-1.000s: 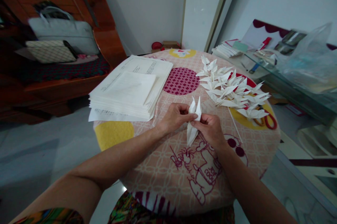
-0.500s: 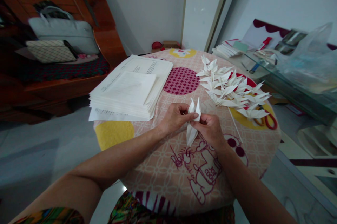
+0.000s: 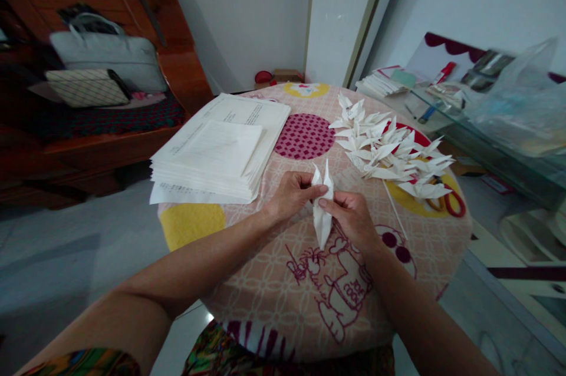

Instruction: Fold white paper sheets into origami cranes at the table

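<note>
Between my two hands is a narrow piece of folded white paper (image 3: 323, 227), held above the patterned tablecloth (image 3: 265, 270). Two thin points stick up at its far end, and a broader point faces me. My left hand (image 3: 294, 192) pinches its left side, thumb across the front. My right hand (image 3: 352, 215) grips the right edge a little lower, thumb on the paper. The fingers behind the paper are partly hidden. To the right lies a pile of folded paper cranes (image 3: 384, 143), white and overlapping.
A thick stack of printed paper (image 3: 207, 178) lies on the table's left, with a smaller sheet (image 3: 225, 143) on top. Red-handled scissors (image 3: 455, 204) rest by the cranes. A glass shelf (image 3: 499, 158) with a plastic bag (image 3: 513, 105) stands at right, a wooden bench (image 3: 177, 75) at left.
The folded paper has shifted slightly left and turned more upright in my hands. My right thumb sits further over its front. The pile and the stack are unchanged.
</note>
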The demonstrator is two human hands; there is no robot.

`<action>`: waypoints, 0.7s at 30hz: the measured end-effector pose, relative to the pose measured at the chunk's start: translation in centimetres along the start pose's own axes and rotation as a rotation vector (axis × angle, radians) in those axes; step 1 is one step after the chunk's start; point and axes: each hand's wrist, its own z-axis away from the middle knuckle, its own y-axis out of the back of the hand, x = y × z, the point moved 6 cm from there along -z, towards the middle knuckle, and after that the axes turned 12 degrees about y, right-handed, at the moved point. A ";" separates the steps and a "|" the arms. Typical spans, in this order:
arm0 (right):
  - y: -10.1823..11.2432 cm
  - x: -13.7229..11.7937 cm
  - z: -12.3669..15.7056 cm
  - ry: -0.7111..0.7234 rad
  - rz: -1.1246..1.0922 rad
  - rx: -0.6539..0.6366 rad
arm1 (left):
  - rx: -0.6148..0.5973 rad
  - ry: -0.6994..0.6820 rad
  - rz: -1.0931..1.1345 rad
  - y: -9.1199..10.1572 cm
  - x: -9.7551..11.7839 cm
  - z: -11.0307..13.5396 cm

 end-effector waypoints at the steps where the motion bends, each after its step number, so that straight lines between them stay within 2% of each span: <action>1: 0.0 0.0 0.0 0.012 0.007 0.007 | -0.003 0.009 0.009 0.0 -0.1 -0.1; 8: 0.2 -0.4 0.1 0.051 0.091 0.041 | 0.051 -0.014 -0.028 0.2 0.1 -0.2; 14: 0.0 -0.1 0.4 -0.049 -0.124 0.001 | -0.055 -0.042 0.143 0.2 1.1 -0.2; 21: 0.0 0.1 0.6 -0.069 -0.118 -0.018 | 0.040 0.000 0.155 1.1 0.7 -0.3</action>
